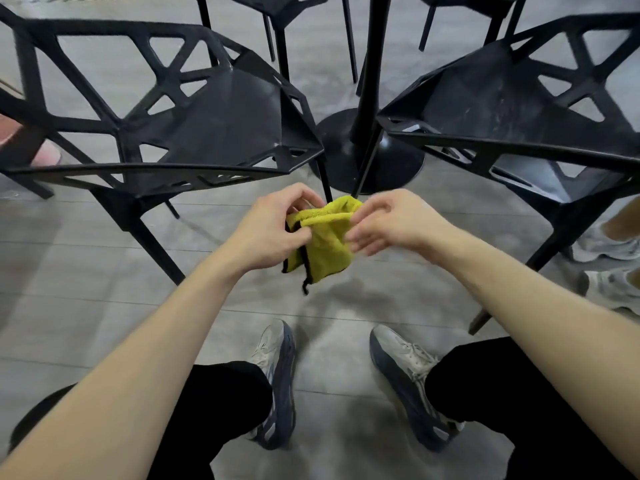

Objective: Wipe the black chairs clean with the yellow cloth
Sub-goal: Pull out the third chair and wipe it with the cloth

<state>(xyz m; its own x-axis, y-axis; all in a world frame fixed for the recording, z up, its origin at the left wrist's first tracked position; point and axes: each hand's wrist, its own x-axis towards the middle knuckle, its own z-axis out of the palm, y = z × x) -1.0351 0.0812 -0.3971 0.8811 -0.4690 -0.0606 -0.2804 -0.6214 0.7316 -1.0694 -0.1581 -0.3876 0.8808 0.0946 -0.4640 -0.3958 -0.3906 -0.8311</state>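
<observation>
A yellow cloth [325, 240] with black edging hangs folded between my hands, above the floor and in front of two black chairs. My left hand [273, 230] grips its left edge with curled fingers. My right hand [391, 223] pinches the cloth's upper right fold; it is slightly blurred. One black chair [221, 123] with an open lattice back stands at the left, its seat facing me. A second black chair [512, 109] stands at the right. Neither hand touches a chair.
A black table post with a round base [367, 154] rises between the two chairs. More black chair legs [280, 36] stand behind. Another person's light shoes [609, 247] are at the right edge. My own shoes [277, 382] stand on the grey tiled floor.
</observation>
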